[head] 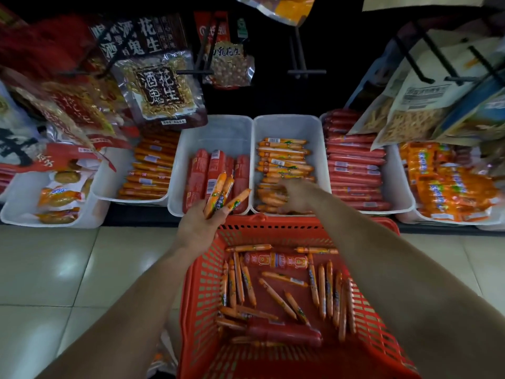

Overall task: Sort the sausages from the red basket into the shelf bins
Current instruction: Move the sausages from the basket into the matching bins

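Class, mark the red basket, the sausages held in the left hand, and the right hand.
red basket [202, 283]: head view, left mesh wall.
held sausages [217, 194]: head view, middle of an orange wrapper.
right hand [297, 195]: head view, back of the hand.

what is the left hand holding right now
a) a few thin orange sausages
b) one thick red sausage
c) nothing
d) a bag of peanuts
a: the left hand grips a few thin orange sausages, fanned out above the far rim of the red basket.
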{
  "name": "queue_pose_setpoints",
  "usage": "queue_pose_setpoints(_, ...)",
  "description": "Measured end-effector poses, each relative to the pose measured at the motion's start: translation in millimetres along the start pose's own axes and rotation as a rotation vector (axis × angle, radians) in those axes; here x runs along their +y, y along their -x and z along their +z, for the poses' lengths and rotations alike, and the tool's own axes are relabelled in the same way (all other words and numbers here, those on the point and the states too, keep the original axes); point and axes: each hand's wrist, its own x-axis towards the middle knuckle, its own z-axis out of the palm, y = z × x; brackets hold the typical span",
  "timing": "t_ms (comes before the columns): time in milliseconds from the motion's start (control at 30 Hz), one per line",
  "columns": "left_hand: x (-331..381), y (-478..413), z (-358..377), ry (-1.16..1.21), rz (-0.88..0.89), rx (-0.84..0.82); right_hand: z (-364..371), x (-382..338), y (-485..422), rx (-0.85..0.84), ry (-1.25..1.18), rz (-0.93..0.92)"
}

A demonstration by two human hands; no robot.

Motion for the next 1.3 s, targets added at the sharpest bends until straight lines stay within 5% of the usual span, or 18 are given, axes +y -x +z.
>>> queue_pose_setpoints(233,19.0,-14.8,10.1,-0.135,0.082,-0.197,-43.3,3.8,46.4,0.264,-0.091,-0.102)
queue_pose_setpoints(433,51.6,-32.4,37.8,-0.275,0.139,-0.429,-36.2,-7.6,61.8,0.124,0.284,-0.282)
queue_pose_setpoints(700,73.0,-50.5,65.9,-0.236,0.128,-0.569,-12.2,3.2,50.0,0.164,0.228,-0.218)
queue_pose_setpoints(933,60.6,-55.5,38.6,0.083,0.081,-0.302,-25.8,15.1,46.0,0.132,0.145,-0.204)
queue_pose_setpoints(1067,35.1,-51.2,23.1,-0.020,0.093,-0.089,-44.0,15.7,32.8,0.180,0.078,-0.100)
queue_pose_setpoints(1300,15.1,-28.8,26.3,-0.054,0.075,-0.071,-26.5,7.9,-5.7,0.110,0.229,0.079)
